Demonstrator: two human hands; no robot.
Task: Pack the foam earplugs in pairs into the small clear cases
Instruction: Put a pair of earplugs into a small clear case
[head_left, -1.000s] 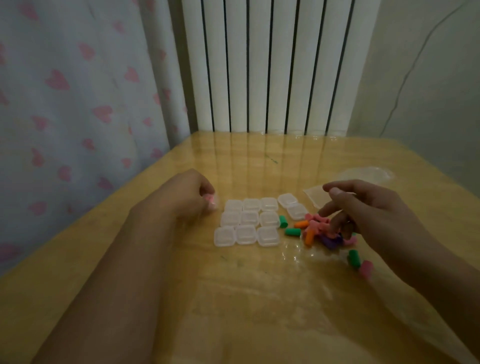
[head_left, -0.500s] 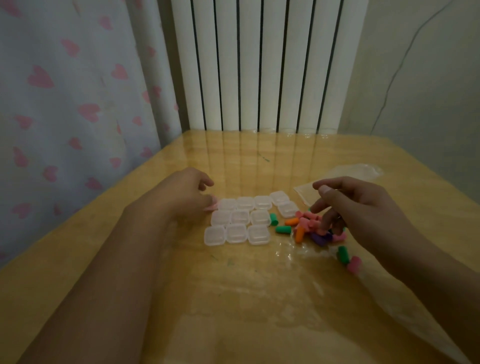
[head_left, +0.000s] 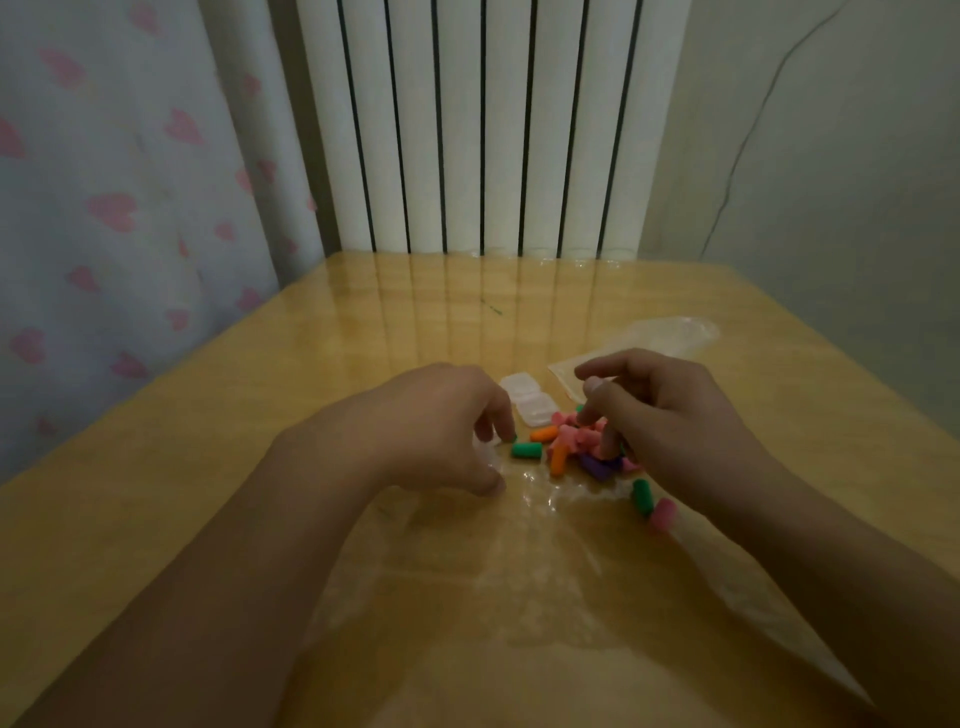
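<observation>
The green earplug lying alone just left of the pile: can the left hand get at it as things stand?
Probably yes. The left hand hovers with its fingertips right beside the green earplug, and nothing lies between them; the right hand is over the pile.

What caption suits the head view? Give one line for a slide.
Two hands, left and right, reach into loose coloured earplugs beside small clear cases on a wooden table.
</observation>
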